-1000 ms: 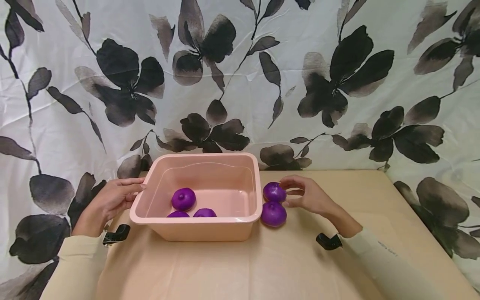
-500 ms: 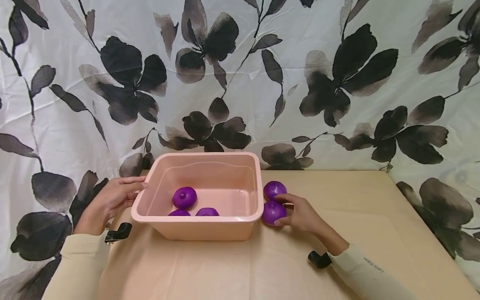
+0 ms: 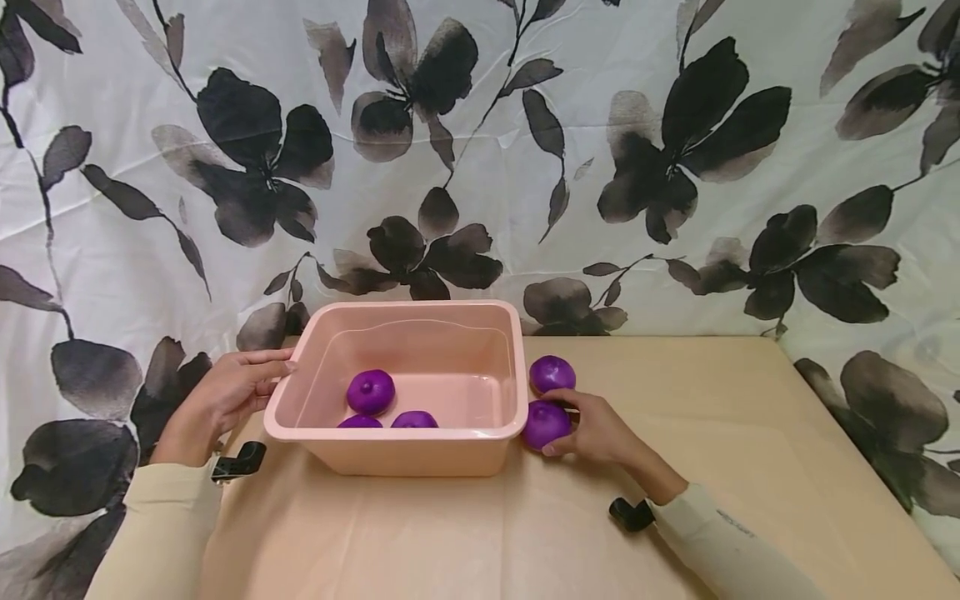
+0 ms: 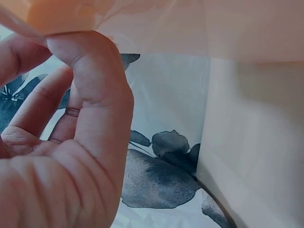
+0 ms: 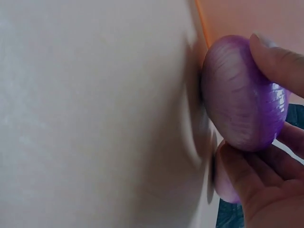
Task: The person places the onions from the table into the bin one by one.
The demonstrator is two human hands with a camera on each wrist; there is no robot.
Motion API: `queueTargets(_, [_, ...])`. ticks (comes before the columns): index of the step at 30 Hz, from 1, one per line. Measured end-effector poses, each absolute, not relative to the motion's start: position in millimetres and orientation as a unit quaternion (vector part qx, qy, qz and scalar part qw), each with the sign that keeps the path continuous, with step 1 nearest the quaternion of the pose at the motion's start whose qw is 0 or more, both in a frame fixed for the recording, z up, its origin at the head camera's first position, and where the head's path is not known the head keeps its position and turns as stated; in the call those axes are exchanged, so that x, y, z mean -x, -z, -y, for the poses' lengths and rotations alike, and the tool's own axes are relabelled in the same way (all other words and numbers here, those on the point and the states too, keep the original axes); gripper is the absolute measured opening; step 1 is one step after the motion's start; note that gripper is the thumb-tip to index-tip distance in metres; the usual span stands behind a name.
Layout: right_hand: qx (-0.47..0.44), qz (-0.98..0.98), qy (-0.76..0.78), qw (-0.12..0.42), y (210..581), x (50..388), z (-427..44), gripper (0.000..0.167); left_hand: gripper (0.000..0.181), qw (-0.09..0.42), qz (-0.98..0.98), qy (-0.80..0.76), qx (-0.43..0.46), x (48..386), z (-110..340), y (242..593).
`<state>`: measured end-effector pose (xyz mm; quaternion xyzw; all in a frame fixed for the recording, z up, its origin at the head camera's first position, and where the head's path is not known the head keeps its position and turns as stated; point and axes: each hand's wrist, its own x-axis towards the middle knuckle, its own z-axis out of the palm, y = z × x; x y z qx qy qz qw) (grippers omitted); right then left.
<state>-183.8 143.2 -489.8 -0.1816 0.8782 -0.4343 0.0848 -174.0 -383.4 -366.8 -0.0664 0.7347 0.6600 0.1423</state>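
One onion (image 3: 546,425) lies between tub (image 3: 405,457) and right hand (image 3: 597,427).
Those fingers grasp it (left hand (image 3: 228,393) touches the tub, fingers loose).

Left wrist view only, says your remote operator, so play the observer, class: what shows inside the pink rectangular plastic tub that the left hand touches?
Observer: The head view shows three round, glossy purple onions inside the tub.
Operator: Anything just outside it?
Observer: Beside it, the right hand grips another purple onion.
Operator: Any more out there?
Observer: One more purple onion lies just beyond the gripped one.
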Motion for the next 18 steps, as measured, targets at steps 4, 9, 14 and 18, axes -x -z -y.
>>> queueTargets(4, [0.176, -0.884, 0.424, 0.084, 491.2, 186.8, -142.8, 0.085, 0.023, 0.142, -0.733, -0.662, 0.067, 174.1, 383.1, 365.9])
queueTargets(9, [0.173, -0.889, 0.415, 0.088, 491.2, 196.6, -147.3, 0.084, 0.024, 0.138, -0.729, -0.668, 0.063, 175.6, 379.1, 367.4])
queueTargets(14, [0.178, -0.884, 0.421, 0.095, 486.0, 209.9, -155.0, 0.083, 0.025, 0.132, -0.725, -0.673, 0.064, 175.1, 373.6, 369.4])
queueTargets(18, [0.188, -0.877, 0.431, 0.098, 479.0, 219.3, -160.5, 0.082, 0.025, 0.123, -0.726, -0.673, 0.070, 174.3, 369.6, 371.7])
